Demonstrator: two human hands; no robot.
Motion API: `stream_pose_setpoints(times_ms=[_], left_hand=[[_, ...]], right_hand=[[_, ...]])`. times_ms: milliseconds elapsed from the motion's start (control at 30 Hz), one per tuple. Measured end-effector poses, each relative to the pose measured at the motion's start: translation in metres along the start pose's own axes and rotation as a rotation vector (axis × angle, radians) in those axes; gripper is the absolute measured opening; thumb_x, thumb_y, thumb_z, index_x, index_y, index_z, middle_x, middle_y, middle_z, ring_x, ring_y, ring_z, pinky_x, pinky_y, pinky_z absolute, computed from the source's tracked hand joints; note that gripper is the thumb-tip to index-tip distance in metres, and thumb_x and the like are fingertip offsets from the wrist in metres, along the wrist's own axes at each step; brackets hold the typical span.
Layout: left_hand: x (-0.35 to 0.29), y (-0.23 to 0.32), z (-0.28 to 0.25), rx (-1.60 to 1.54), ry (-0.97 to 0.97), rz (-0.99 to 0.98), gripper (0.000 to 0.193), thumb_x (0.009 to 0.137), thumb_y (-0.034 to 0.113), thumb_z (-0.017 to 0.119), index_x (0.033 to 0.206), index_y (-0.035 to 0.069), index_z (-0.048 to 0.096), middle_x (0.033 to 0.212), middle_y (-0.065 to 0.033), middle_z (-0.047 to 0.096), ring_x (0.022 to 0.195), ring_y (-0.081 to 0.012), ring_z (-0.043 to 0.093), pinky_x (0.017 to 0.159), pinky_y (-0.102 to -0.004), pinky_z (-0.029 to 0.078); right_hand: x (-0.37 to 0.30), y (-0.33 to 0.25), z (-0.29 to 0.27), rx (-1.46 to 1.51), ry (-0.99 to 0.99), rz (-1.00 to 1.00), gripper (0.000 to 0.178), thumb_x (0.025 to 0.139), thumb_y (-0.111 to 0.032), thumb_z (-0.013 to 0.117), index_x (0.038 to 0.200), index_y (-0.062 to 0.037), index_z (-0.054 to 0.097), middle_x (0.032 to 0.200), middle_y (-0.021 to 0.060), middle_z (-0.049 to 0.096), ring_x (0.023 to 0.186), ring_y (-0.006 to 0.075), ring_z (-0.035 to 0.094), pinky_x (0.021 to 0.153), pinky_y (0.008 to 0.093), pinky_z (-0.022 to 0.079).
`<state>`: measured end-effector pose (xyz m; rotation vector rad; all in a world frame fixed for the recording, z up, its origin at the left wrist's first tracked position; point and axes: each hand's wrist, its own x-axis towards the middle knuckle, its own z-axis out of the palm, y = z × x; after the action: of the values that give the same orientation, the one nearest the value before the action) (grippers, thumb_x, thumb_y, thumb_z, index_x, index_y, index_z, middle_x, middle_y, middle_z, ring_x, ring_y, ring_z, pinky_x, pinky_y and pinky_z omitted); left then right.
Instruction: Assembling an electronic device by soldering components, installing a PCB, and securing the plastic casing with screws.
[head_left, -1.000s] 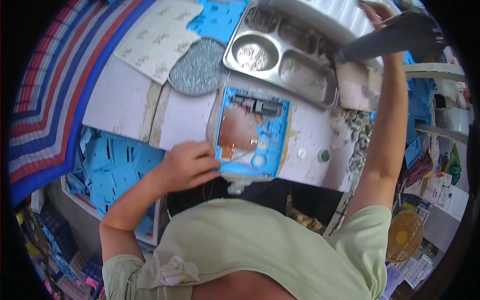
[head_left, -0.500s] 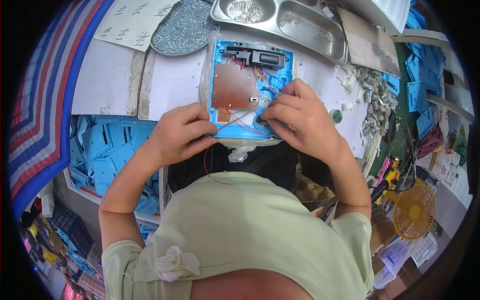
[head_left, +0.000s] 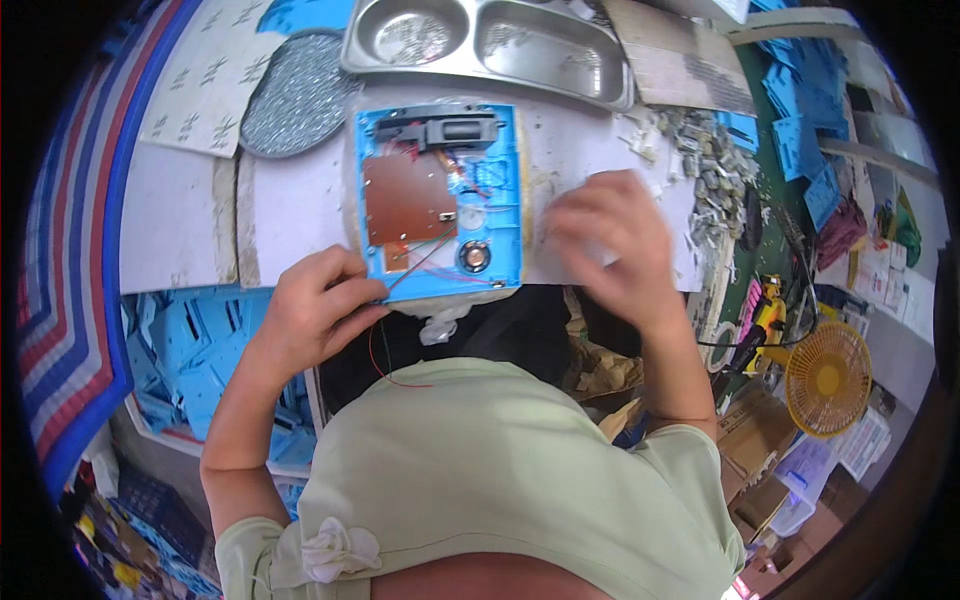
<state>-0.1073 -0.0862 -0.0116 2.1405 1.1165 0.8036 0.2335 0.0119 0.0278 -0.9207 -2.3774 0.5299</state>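
A shallow blue plastic case [head_left: 508,215] lies on the bench before me. Inside it are a brown circuit board [head_left: 405,195], a black module [head_left: 460,130] along the far edge, and a small round speaker [head_left: 474,257] near the lower right corner. At the near left corner my left hand [head_left: 325,300] is closed, thumb and fingers pinching thin red and dark wires [head_left: 400,382] that trail below the case. My right hand [head_left: 615,245] is off the case to its right, its fingers smeared by motion.
Beyond the case stand a steel compartment tray [head_left: 490,75] and a round dish of small metal parts [head_left: 295,95]. Small metal pieces [head_left: 715,165] are heaped at the right. Blue plastic panels [head_left: 205,350] fill a container at the left. A yellow fan [head_left: 828,378] stands lower right.
My right hand has left the speaker area and moved right, away from the case, uncovering the speaker. My left hand stays at the case's corner. The whole view has shifted.
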Motion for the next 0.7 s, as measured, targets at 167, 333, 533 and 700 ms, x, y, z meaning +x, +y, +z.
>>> stream_pose_setpoints(times_ms=[167,333,533,700], left_hand=[[0.015,0.01,-0.011,-0.009,-0.142,-0.088,0.031,0.072,0.009,0.085,0.099,0.006,0.07,0.086,-0.0086,0.06,0.075,-0.0277,0.063,0.065,-0.0386,0.051],[0.065,0.012,-0.063,-0.132,-0.466,-0.104,0.027,0.079,0.014,0.082,0.099,0.002,0.069,0.09,-0.0092,0.063,0.075,-0.0255,0.063,0.066,-0.0355,0.051],[0.202,-0.017,-0.045,0.145,-0.145,-0.037,0.017,0.094,0.015,0.066,0.099,-0.001,0.067,0.087,-0.0112,0.064,0.077,-0.0232,0.066,0.07,-0.0344,0.052],[0.304,-0.058,0.04,0.407,-0.074,0.116,0.018,0.09,0.02,0.065,0.092,0.004,0.071,0.088,-0.0195,0.072,0.085,-0.0395,0.07,0.077,-0.0492,0.054]], right_hand=[[-0.02,0.079,-0.051,-0.505,0.045,0.33,0.023,0.077,-0.008,0.077,0.1,-0.0075,0.074,0.107,0.0118,0.068,0.101,0.0322,0.06,0.088,0.0408,0.051],[-0.011,0.102,-0.04,-0.583,-0.08,0.325,0.025,0.074,-0.009,0.079,0.098,-0.0071,0.073,0.098,0.0118,0.062,0.099,0.034,0.056,0.088,0.0436,0.05],[-0.007,0.111,-0.053,-0.343,0.072,0.234,0.025,0.08,-0.005,0.076,0.105,-0.0058,0.071,0.106,0.0084,0.065,0.1,0.0251,0.06,0.087,0.0352,0.048],[-0.031,0.113,-0.056,0.383,0.583,0.573,0.022,0.086,-0.007,0.076,0.106,-0.0021,0.068,0.117,0.0072,0.068,0.102,0.0165,0.063,0.093,0.0328,0.048]])
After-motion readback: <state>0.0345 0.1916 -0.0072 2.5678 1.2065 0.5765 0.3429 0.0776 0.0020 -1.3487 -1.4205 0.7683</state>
